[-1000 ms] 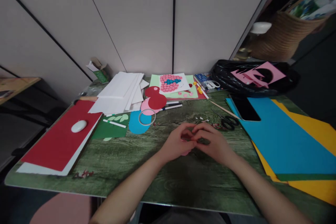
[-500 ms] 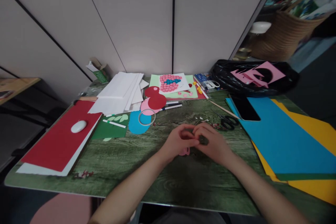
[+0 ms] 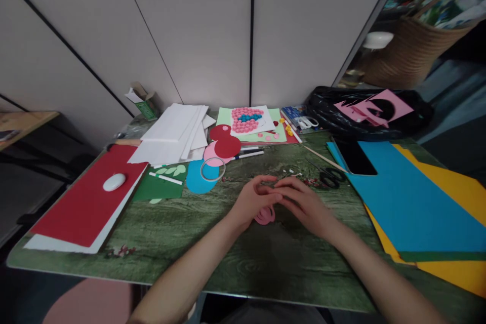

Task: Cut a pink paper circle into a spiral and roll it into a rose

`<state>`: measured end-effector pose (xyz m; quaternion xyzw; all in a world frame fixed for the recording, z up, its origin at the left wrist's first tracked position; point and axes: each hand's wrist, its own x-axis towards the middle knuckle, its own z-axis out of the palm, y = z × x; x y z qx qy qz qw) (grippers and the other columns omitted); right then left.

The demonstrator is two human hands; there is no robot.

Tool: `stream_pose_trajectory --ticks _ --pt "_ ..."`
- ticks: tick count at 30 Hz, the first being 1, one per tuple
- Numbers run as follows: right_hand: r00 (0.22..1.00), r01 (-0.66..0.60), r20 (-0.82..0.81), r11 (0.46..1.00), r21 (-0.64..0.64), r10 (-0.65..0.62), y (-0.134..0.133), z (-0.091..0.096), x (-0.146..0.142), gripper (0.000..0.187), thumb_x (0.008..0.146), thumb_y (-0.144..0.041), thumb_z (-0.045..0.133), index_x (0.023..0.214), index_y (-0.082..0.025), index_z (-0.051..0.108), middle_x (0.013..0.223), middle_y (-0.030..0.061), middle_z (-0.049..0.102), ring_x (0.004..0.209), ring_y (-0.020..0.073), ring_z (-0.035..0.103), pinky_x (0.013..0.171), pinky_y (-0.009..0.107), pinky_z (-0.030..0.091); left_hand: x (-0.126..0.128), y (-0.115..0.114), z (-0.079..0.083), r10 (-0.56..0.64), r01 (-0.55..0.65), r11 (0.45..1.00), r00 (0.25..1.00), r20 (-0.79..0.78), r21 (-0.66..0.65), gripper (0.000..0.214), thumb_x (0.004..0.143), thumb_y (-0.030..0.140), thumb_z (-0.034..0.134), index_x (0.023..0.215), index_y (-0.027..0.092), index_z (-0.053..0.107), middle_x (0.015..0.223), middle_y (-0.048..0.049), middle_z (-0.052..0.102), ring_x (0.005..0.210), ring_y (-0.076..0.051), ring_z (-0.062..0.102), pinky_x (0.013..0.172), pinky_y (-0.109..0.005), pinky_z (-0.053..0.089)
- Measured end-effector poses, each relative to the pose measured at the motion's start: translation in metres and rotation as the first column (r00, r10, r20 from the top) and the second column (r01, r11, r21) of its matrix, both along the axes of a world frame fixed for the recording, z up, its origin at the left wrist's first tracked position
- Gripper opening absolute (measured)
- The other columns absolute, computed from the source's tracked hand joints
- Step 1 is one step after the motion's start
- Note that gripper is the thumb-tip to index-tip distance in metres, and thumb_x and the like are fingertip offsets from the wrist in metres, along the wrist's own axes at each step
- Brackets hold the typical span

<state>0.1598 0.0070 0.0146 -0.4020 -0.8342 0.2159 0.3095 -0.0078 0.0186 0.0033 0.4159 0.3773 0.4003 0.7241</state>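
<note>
My two hands meet above the middle of the green table [image 3: 197, 243]. My left hand [image 3: 251, 201] is curled, and a coiled pink paper strip [image 3: 265, 215] hangs out from under its fingers. The fingers of my right hand [image 3: 306, 203] reach across to the left hand's fingertips and press together there, on the same strip. Where exactly the fingers touch the strip is hidden.
Black scissors [image 3: 331, 177] and a wooden stick [image 3: 322, 158] lie just beyond my right hand. A phone [image 3: 353, 157] rests on blue paper [image 3: 413, 202] over yellow sheets. Left: red sheet [image 3: 83, 202], white oval object [image 3: 114, 182], green paper, tape ring [image 3: 212, 169], white sheets, heart card [image 3: 246, 120].
The pink strip now hangs out as a visible coil below my left hand. My right fingers have stretched out further toward the left fingertips. Both hands stayed at the same spot.
</note>
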Motion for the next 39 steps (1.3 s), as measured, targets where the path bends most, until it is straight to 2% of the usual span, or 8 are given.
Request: stream_pose_trajectory --ticks 5,10,15,22,26,30,39 --pt "1.000 -0.012 0.014 1.000 -0.021 0.012 0.000 -0.001 0.000 0.026 0.087 -0.019 0.045 0.107 -0.026 0.058 0.105 0.0053 0.054 0.100 0.0168 0.052 0.086 0.031 0.044 0.000 0.001 -0.002 -0.012 0.012 1.000 1.000 -0.027 0.010 0.047 0.062 0.024 0.072 0.104 0.016 0.053 0.070 -0.0005 0.061 0.060 -0.008 0.054 0.059 -0.020 0.039" --pt "0.997 0.074 -0.014 0.997 -0.006 -0.074 0.000 -0.001 -0.001 0.013 0.083 -0.021 0.053 0.092 -0.024 0.063 0.098 0.0047 0.056 0.095 0.0175 0.053 0.083 0.032 0.045 0.001 0.001 0.000 -0.008 0.009 1.000 1.000 -0.013 0.009 0.044 0.063 0.026 0.071 0.103 0.015 0.055 0.074 -0.0021 0.063 0.062 -0.008 0.055 0.059 -0.020 0.040" --pt "0.987 0.140 -0.077 0.990 0.015 -0.139 0.000 -0.003 0.000 0.004 0.075 -0.021 0.063 0.078 -0.022 0.063 0.092 0.0038 0.057 0.090 0.0180 0.054 0.080 0.033 0.045 0.003 0.001 0.006 0.030 -0.029 0.999 0.999 0.017 -0.039 0.032 0.072 0.035 0.062 0.095 0.013 0.059 0.073 -0.0036 0.064 0.064 -0.011 0.058 0.062 -0.022 0.042" --pt "0.979 0.173 -0.109 0.985 0.001 -0.171 0.000 -0.003 -0.002 0.010 0.071 -0.020 0.065 0.067 -0.020 0.056 0.089 0.0034 0.056 0.087 0.0182 0.056 0.074 0.032 0.045 0.003 -0.002 0.011 -0.070 0.070 0.998 0.996 -0.051 -0.003 0.046 0.057 0.025 0.075 0.098 0.014 0.057 0.074 -0.0032 0.065 0.063 -0.011 0.058 0.059 -0.022 0.042" --pt "0.981 0.165 -0.107 0.986 0.016 -0.162 -0.001 -0.003 -0.004 0.012 0.070 -0.018 0.064 0.065 -0.020 0.054 0.089 0.0034 0.056 0.087 0.0182 0.055 0.074 0.032 0.045 0.004 -0.003 0.010 -0.079 0.079 0.997 0.996 -0.048 0.004 0.050 0.054 0.020 0.076 0.100 0.014 0.056 0.075 -0.0043 0.065 0.065 -0.012 0.059 0.062 -0.025 0.044" --pt "0.985 0.157 -0.073 0.987 0.044 -0.153 -0.002 -0.004 -0.004 0.011 0.070 -0.016 0.063 0.067 -0.020 0.054 0.089 0.0034 0.056 0.088 0.0186 0.055 0.076 0.034 0.045 0.005 -0.003 0.008 -0.062 0.061 0.998 0.997 -0.035 -0.025 0.050 0.053 0.019 0.077 0.098 0.013 0.056 0.070 -0.0023 0.064 0.059 -0.011 0.057 0.058 -0.023 0.043" --pt "0.990 0.137 -0.037 0.988 0.077 -0.135 -0.004 0.001 -0.002 0.007 0.075 -0.019 0.061 0.081 -0.023 0.062 0.091 0.0044 0.056 0.089 0.0189 0.054 0.077 0.035 0.046 0.002 -0.002 0.004 -0.016 0.016 1.000 0.999 -0.030 -0.020 0.052 0.055 0.024 0.075 0.102 0.017 0.054 0.072 -0.0008 0.061 0.059 -0.010 0.057 0.057 -0.023 0.043"
